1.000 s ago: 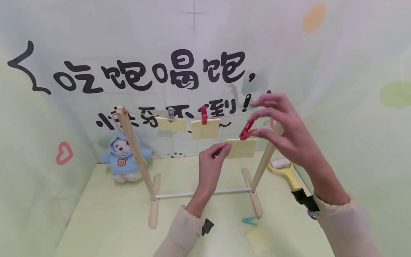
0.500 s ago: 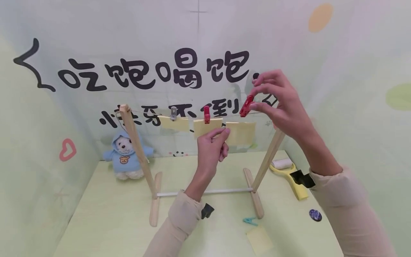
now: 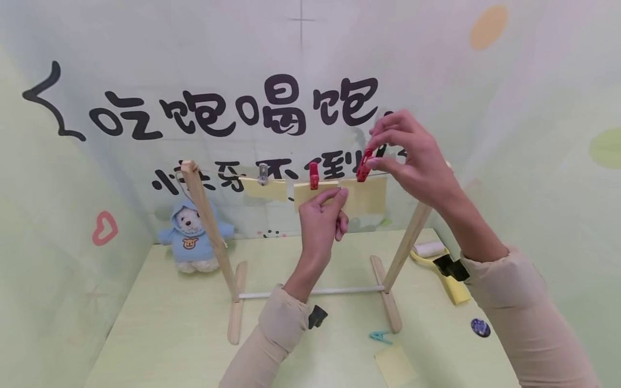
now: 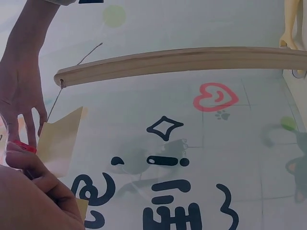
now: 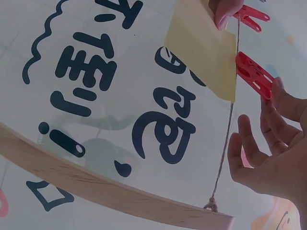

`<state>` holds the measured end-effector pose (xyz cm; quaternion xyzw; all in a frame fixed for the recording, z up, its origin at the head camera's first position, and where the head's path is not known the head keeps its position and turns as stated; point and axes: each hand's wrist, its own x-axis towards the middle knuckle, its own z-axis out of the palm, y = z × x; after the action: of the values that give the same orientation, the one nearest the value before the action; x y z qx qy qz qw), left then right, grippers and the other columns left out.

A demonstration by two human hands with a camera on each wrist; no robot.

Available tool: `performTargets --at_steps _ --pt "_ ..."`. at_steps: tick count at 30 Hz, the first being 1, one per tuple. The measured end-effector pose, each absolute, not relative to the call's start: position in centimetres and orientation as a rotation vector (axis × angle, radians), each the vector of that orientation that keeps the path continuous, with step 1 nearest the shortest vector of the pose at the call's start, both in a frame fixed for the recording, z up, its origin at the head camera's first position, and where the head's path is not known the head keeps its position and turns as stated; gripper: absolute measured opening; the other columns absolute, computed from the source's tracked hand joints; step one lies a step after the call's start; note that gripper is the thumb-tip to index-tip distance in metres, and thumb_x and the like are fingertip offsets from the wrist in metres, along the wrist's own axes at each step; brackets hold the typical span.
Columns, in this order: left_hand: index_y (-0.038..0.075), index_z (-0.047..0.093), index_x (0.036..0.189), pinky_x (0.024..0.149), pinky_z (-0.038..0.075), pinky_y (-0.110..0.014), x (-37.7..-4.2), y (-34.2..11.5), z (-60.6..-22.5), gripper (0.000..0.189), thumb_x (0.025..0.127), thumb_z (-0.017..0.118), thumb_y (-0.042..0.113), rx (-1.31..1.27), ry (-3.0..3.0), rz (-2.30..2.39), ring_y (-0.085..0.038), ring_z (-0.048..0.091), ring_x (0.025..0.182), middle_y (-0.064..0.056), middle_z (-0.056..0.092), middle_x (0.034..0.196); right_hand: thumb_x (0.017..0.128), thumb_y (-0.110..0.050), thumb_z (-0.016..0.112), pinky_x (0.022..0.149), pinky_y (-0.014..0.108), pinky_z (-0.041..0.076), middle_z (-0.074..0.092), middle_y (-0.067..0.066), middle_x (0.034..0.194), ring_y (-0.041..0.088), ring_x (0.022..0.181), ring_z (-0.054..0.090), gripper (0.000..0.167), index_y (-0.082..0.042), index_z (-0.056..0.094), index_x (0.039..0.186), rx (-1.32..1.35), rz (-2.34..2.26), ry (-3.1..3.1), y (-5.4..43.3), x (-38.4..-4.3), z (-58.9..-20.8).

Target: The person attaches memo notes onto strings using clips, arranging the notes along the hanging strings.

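Observation:
My left hand (image 3: 320, 223) pinches the left edge of a yellow paper note (image 3: 366, 196), whose top edge lies along the string (image 5: 224, 151). In my right hand (image 3: 412, 156) a red clothespin (image 3: 364, 166) is pinched between thumb and forefinger, the other fingers spread. Its tip meets the note's top edge at the string, as the right wrist view (image 5: 254, 75) shows too. To the left hang two more notes on the string, one under a red clothespin (image 3: 314, 177), the other under a grey clothespin (image 3: 263, 174).
A wooden frame (image 3: 208, 226) with a white crossbar (image 3: 349, 290) carries the string. A teal clothespin (image 3: 380, 337) and a yellow note (image 3: 395, 365) lie in front. A plush toy (image 3: 191, 242) sits left; a yellow-handled roller (image 3: 448, 275) and a round dark blue object (image 3: 480, 327) lie right.
Both hands have risen, bringing the note from below the string up to it. The right hand has then moved slightly left and down, bringing the red clothespin to the note's top edge.

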<state>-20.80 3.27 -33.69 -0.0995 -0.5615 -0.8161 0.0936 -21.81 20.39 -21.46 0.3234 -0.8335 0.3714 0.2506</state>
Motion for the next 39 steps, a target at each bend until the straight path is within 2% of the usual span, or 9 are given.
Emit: performTargets --at_steps 6,16,21,25,27,29,32,36,39 --pt "-0.008 0.075 0.124 0.040 0.036 -0.017 -20.7 3.3 -33.5 0.027 0.108 0.071 0.014 -0.293 -1.655 -2.407 -0.004 0.046 0.039 0.005 0.059 0.051 0.090 0.012 0.083 0.109 0.022 0.037 0.060 0.019 0.123 0.020 0.125 0.052 0.015 0.008 0.077 0.103 0.893 0.984 -2.290 20.4 -21.8 -21.7" --pt "-0.007 0.074 0.128 0.042 0.037 -0.016 -20.4 3.3 -33.6 0.030 0.109 0.071 0.016 -0.309 -1.702 -2.395 -0.005 0.047 0.040 0.005 0.060 0.053 0.088 0.007 0.088 0.104 0.022 0.039 0.059 0.016 0.121 0.018 0.121 0.051 0.020 0.004 0.079 0.106 0.893 0.960 -2.355 20.8 -21.6 -22.2" --pt "-0.006 0.073 0.130 0.042 0.038 -0.016 -20.3 3.3 -33.6 0.031 0.109 0.070 0.016 -0.322 -1.728 -2.385 -0.005 0.048 0.041 0.005 0.060 0.054 0.090 0.002 0.088 0.107 0.032 0.041 0.057 0.016 0.126 0.024 0.123 0.052 0.028 0.003 0.079 0.116 0.850 0.957 -2.436 21.2 -21.4 -22.2" --pt "-0.007 0.073 0.130 0.042 0.038 -0.016 -20.4 3.2 -33.7 0.031 0.110 0.070 0.017 -0.320 -1.733 -2.381 -0.005 0.048 0.041 0.005 0.061 0.054 0.090 -0.001 0.089 0.115 0.045 0.042 0.056 0.020 0.139 0.033 0.135 0.051 0.044 0.003 0.074 0.132 0.860 0.928 -2.455 21.6 -21.0 -22.4" --pt "-0.007 0.073 0.129 0.042 0.039 -0.016 -20.4 3.2 -33.7 0.031 0.110 0.070 0.017 -0.314 -1.734 -2.387 -0.005 0.049 0.042 0.005 0.061 0.054 0.090 -0.001 0.089 0.118 0.042 0.042 0.055 0.020 0.145 0.035 0.141 0.050 0.052 0.002 0.070 0.139 0.867 0.901 -2.434 21.9 -20.3 -22.8" --pt "-0.007 0.073 0.130 0.042 0.039 -0.016 -20.4 3.2 -33.8 0.031 0.110 0.070 0.016 -0.309 -1.732 -2.399 -0.005 0.049 0.042 0.004 0.061 0.054 0.090 -0.001 0.089 0.117 0.033 0.041 0.055 0.019 0.148 0.035 0.142 0.050 0.055 0.000 0.069 0.141 0.871 0.881 -2.392 22.2 -19.2 -23.4" --pt "-0.007 0.072 0.130 0.042 0.039 -0.016 -20.4 3.2 -34.0 0.031 0.110 0.070 0.016 -0.301 -1.731 -2.409 -0.005 0.050 0.042 0.004 0.061 0.054 0.092 -0.001 0.087 0.112 0.023 0.039 0.058 0.018 0.148 0.031 0.142 0.050 0.048 -0.002 0.072 0.138 0.884 0.845 -2.316 22.9 -17.0 -24.5" --pt "-0.006 0.073 0.130 0.042 0.039 -0.016 -20.4 3.2 -34.2 0.031 0.109 0.070 0.016 -0.277 -1.730 -2.402 -0.004 0.049 0.041 0.004 0.060 0.053 0.099 -0.012 0.082 0.114 0.019 0.039 0.061 0.020 0.145 0.019 0.142 0.051 0.037 -0.002 0.074 0.134 0.903 0.868 -2.230 24.1 -14.2 -26.8" --pt "-0.008 0.072 0.132 0.042 0.039 -0.017 -20.3 3.2 -34.4 0.033 0.109 0.070 0.016 -0.263 -1.739 -2.406 -0.005 0.049 0.040 0.004 0.060 0.052 0.100 -0.011 0.081 0.116 0.016 0.040 0.062 0.020 0.143 0.012 0.142 0.051 0.034 -0.001 0.075 0.132 0.873 0.923 -2.191 25.1 -12.4 -29.2"
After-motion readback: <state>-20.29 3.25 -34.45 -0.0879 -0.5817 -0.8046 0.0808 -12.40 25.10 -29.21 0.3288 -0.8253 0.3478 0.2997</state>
